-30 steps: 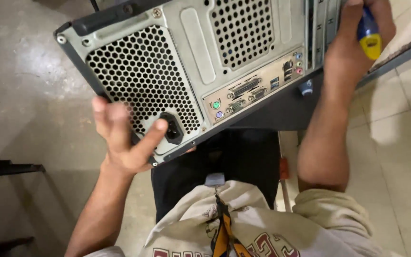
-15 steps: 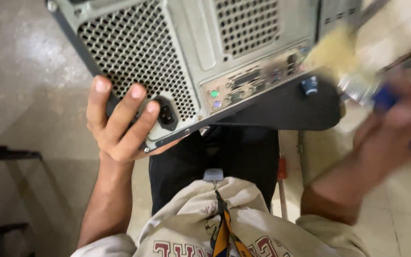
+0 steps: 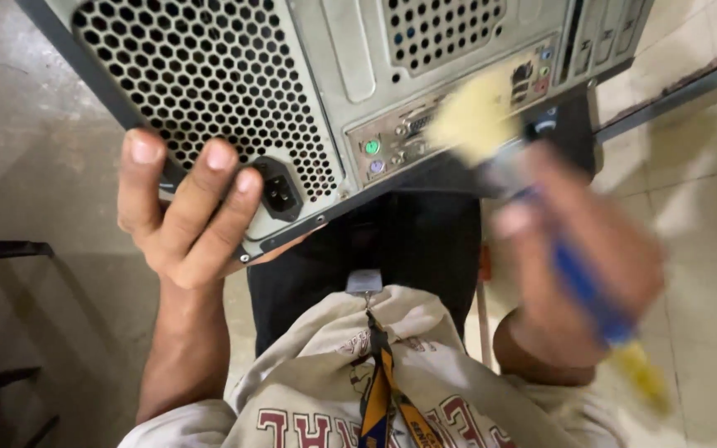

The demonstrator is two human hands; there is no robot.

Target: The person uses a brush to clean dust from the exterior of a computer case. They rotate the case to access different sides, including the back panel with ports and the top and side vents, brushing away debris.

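A grey desktop computer case point(image 3: 325, 75) rests on my lap with its rear panel facing me: honeycomb vent, black power socket point(image 3: 280, 192) and a row of ports. My left hand point(image 3: 180, 216) grips the case's lower left corner, fingers lying over the vent beside the socket. My right hand point(image 3: 578, 257), blurred by motion, holds a paintbrush point(image 3: 541, 216) with a blue and yellow handle. Its pale bristles point(image 3: 470, 116) lie against the port panel.
Pale tiled floor point(image 3: 707, 232) lies to the right, with a dark rail point(image 3: 674, 95) across it. Grey floor and a dark shelf edge point(image 3: 2, 247) are on the left. A lanyard point(image 3: 379, 390) hangs over my light sweatshirt.
The right hand came down from the case's top right with the brush, and the bristles now meet the ports. The left hand closed onto the case's corner. The view moved closer.
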